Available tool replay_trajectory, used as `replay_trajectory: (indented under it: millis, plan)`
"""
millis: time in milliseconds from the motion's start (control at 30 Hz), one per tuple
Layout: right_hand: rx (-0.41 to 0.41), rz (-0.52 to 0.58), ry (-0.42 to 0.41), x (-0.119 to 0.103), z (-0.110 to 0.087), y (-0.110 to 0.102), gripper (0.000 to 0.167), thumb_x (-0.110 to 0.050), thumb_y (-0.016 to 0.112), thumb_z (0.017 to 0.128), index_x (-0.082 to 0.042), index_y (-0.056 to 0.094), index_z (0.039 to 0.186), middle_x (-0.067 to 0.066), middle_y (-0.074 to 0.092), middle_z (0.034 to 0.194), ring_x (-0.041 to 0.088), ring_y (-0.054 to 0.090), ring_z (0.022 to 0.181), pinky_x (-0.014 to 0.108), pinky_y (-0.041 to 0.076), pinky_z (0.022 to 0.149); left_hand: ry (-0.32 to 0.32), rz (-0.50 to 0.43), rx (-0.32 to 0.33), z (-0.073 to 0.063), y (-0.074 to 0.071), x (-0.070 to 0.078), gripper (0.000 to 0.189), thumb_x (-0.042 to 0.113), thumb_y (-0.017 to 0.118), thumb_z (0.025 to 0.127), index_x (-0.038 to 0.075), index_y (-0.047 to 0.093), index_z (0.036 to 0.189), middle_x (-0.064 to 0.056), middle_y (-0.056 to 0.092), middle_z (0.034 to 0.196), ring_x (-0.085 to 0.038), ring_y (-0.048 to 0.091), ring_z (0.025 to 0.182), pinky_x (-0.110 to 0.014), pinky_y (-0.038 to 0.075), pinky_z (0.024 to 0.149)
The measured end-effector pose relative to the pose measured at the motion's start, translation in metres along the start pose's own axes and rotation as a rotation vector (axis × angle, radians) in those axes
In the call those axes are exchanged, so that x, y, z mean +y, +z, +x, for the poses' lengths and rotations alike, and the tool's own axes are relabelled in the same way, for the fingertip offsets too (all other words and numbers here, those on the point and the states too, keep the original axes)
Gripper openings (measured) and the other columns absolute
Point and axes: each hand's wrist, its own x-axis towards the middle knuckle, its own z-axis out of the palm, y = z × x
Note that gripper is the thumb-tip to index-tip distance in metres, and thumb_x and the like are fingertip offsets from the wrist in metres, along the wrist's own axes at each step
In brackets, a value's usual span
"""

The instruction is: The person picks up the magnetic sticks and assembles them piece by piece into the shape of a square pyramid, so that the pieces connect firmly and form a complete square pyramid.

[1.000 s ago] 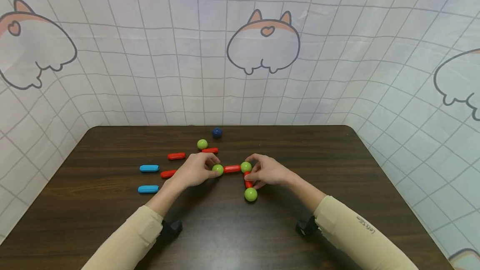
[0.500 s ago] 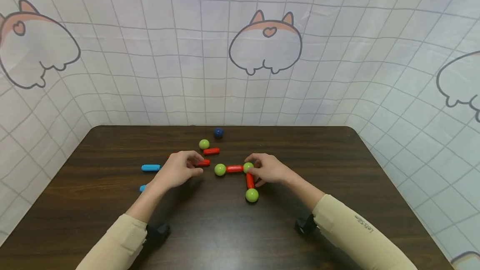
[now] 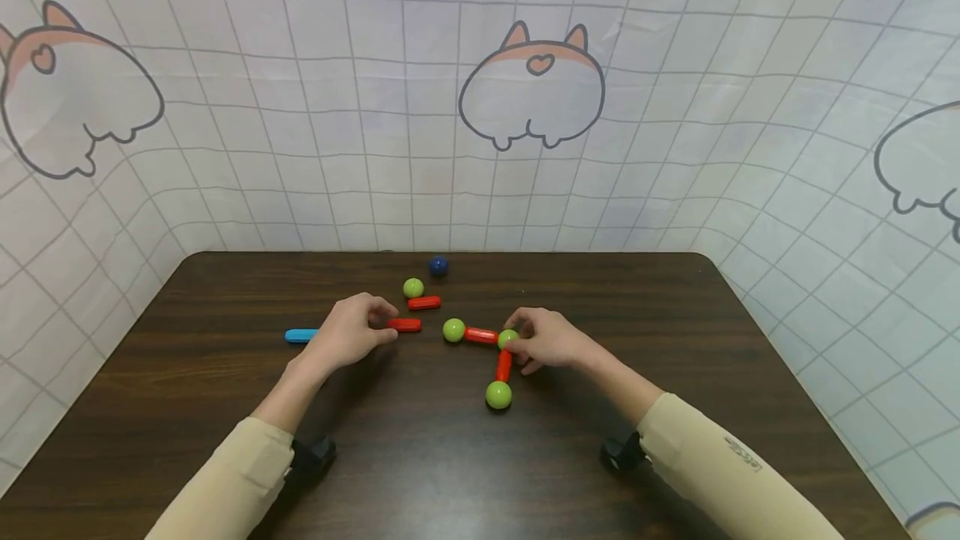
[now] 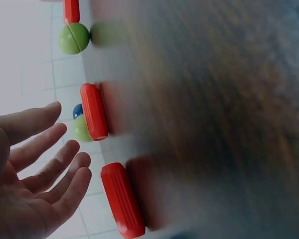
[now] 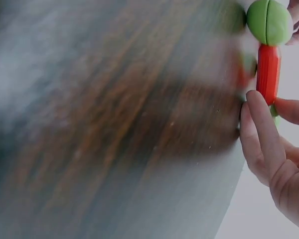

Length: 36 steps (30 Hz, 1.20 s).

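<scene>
My right hand (image 3: 543, 338) pinches the green ball (image 3: 509, 339) at the corner of an L-shaped chain of balls and rods. One red rod (image 3: 482, 336) runs left from it to a green end ball (image 3: 453, 330); another red rod (image 3: 503, 366) comes toward me and ends in a green ball (image 3: 498, 395). In the right wrist view, thumb and fingers close around where the red rod (image 5: 268, 73) meets the pinched ball. My left hand (image 3: 355, 329) hovers with loosely bent fingers beside a loose red rod (image 3: 405, 325); the left wrist view shows nothing between its fingers (image 4: 74, 191).
Behind the left hand lie a red rod (image 3: 424, 303), a green ball (image 3: 413, 288) and a dark blue ball (image 3: 438, 266). A light blue rod (image 3: 301, 336) sticks out left of that hand. Patterned cloth (image 3: 420, 148) hangs behind the dark wooden table (image 3: 600, 473).
My left hand has left the chain's left end ball and moved left to the loose red rod. The chain has turned clockwise and shifted slightly right at its corner, with my right hand on it.
</scene>
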Motion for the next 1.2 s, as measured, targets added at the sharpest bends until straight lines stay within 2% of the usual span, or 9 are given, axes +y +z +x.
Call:
replay_trajectory:
  millis: [300,467,667,900,1200]
  plan:
    - [-0.01,0.026,0.016,0.003,-0.006,-0.005,0.025,-0.01,0.075,0.095,0.002,0.061,0.113,0.015,0.062,0.092,0.025,0.07,0.077,0.037,0.062,0.066,0.007,0.031,-0.04,0.011,0.004,0.004,0.029,0.007,0.076,0.092,-0.002,0.072,0.119,-0.017,0.065,0.121,-0.036,0.061,0.111,-0.051,0.052,0.092]
    - [-0.045,0.011,0.038,0.001,-0.009,-0.007,0.03,-0.017,0.08,0.092,0.0,0.059,0.106,0.015,0.064,0.091,0.024,0.071,0.075,0.037,0.062,0.067,0.002,0.062,-0.071,0.016,0.005,0.006,0.03,0.007,0.076,0.093,-0.003,0.071,0.12,-0.017,0.065,0.122,-0.036,0.06,0.112,-0.051,0.052,0.093]
    - [-0.032,-0.075,0.012,-0.002,-0.005,-0.009,0.04,-0.03,0.075,0.096,0.0,0.058,0.117,0.013,0.064,0.092,0.024,0.071,0.073,0.037,0.061,0.067,0.026,0.097,-0.104,0.024,0.007,0.007,0.026,0.002,0.074,0.093,-0.003,0.072,0.118,-0.016,0.067,0.12,-0.035,0.061,0.113,-0.049,0.052,0.094]
    - [0.069,-0.258,-0.092,-0.009,0.011,-0.002,0.038,-0.027,0.07,0.099,0.0,0.061,0.124,0.003,0.066,0.093,0.017,0.062,0.077,0.032,0.051,0.071,0.042,0.14,-0.112,0.032,0.009,0.006,0.021,0.0,0.074,0.092,-0.001,0.073,0.113,-0.013,0.071,0.114,-0.033,0.063,0.109,-0.048,0.052,0.093]
    - [0.058,-0.223,-0.108,-0.016,0.027,0.009,0.041,-0.017,0.072,0.097,0.0,0.058,0.132,0.002,0.069,0.094,0.015,0.062,0.077,0.03,0.052,0.071,0.05,0.122,-0.115,0.034,0.013,0.007,0.023,-0.004,0.076,0.088,0.0,0.072,0.111,-0.013,0.071,0.111,-0.033,0.065,0.109,-0.047,0.053,0.094]
